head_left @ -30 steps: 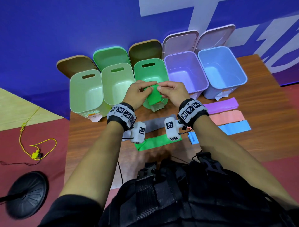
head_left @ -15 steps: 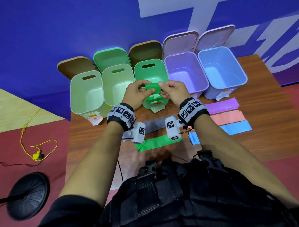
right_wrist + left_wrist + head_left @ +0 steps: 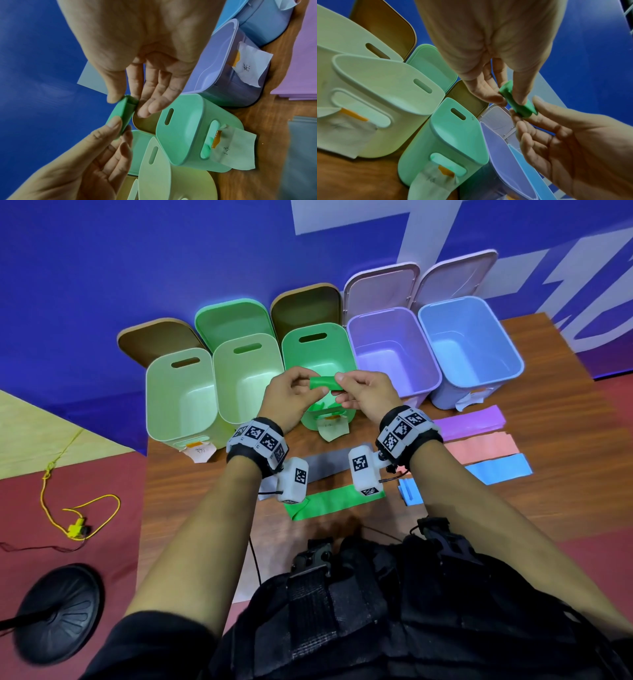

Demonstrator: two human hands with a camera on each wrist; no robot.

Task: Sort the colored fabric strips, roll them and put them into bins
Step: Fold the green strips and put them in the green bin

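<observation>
While a brown wood-grain table [image 3: 565, 419] carries everything, five open plastic bins stand in a row along its far edge against the blue wall: a pale green bin [image 3: 178, 395], a light yellow-green bin [image 3: 245, 378], a mid-green bin [image 3: 317, 350], a lilac bin [image 3: 394, 350] and a light blue bin [image 3: 469, 344]. Nearer the person, flat fabric strips lie on the wood: a purple strip [image 3: 472, 424], a pink strip [image 3: 479, 448], a blue strip [image 3: 500, 469], a grey strip [image 3: 325, 465] and a green strip [image 3: 329, 503]. Above the mid-green bin's front rim, the left hand [image 3: 291, 400] and the right hand [image 3: 366, 395] each pinch one end of a small rolled green fabric strip [image 3: 325, 383] between thumb and fingertips, holding it level in the air between them.
</observation>
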